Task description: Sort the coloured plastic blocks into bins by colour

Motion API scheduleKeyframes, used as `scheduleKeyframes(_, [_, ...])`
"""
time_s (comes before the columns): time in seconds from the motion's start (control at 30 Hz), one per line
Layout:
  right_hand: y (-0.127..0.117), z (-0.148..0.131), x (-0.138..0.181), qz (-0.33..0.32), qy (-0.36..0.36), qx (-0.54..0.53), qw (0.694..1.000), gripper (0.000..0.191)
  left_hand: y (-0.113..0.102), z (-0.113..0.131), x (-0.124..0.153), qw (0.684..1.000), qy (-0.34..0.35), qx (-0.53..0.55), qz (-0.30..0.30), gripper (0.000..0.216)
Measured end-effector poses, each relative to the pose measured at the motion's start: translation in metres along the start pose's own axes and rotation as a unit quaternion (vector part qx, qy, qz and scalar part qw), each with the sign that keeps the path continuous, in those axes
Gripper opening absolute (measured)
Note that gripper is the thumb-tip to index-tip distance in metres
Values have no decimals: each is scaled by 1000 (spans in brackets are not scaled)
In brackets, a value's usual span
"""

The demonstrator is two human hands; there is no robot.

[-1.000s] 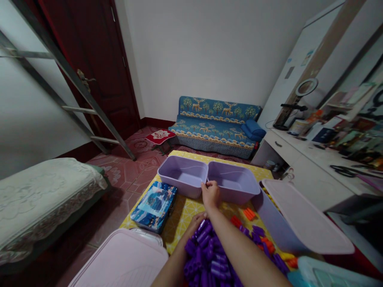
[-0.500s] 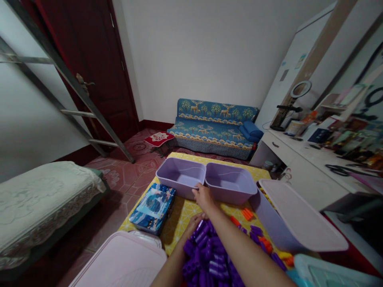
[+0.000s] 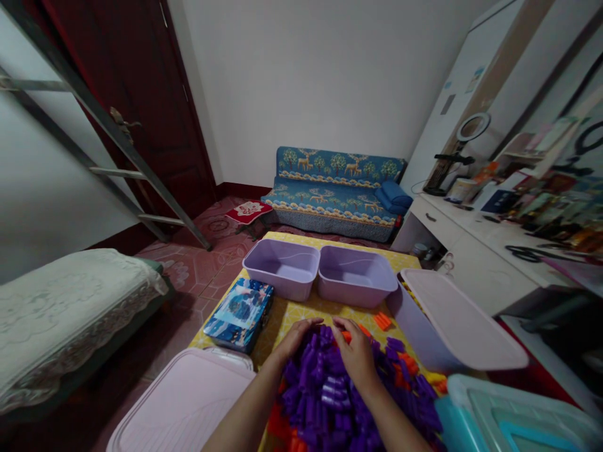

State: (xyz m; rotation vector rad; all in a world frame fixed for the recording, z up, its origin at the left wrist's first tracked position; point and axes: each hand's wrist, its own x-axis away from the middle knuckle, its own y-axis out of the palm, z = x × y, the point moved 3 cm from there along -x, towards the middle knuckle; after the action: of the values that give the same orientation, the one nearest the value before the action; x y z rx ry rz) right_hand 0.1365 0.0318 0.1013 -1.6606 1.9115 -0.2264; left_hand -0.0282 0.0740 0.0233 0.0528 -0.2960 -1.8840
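Observation:
A heap of glossy purple plastic building pieces (image 3: 325, 389) lies on the table right in front of me. My left hand (image 3: 298, 334) rests at the heap's far left edge, its fingers stretched along the pieces. On the far right side, my right hand (image 3: 354, 348) curves over the heap with thumb and fingers apart. The two sets of fingertips nearly meet, and neither hand grips a piece that I can make out. Beyond them stand two lilac bins, the left bin (image 3: 282, 285) and the right bin (image 3: 358, 298). Some orange pieces (image 3: 382, 321) lie near the right bin.
A blue patterned tin box (image 3: 240, 314) sits on the left, above a pale pink lid (image 3: 183, 402). To the right is another lilac bin (image 3: 419, 329) partly under a pink lid (image 3: 466, 320). A teal-lidded container (image 3: 522, 414) stands at the near right. Yellow cloth covers the table (image 3: 292, 314).
My right hand has come back from the left bin's edge to the heap's far right side. My left hand stays by the heap, fingers now stretched. The view has shifted slightly.

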Motion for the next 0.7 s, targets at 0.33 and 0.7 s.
scheduleKeyframes(0.33, [-1,-8,16,-35,-13,-9,999,24,2,33,17,982,9,-186,-23,67])
scheduleKeyframes(0.7, [-9,-9,31,-26,-18,-24,999,26,-62,79,120,937,47,-312,150,49])
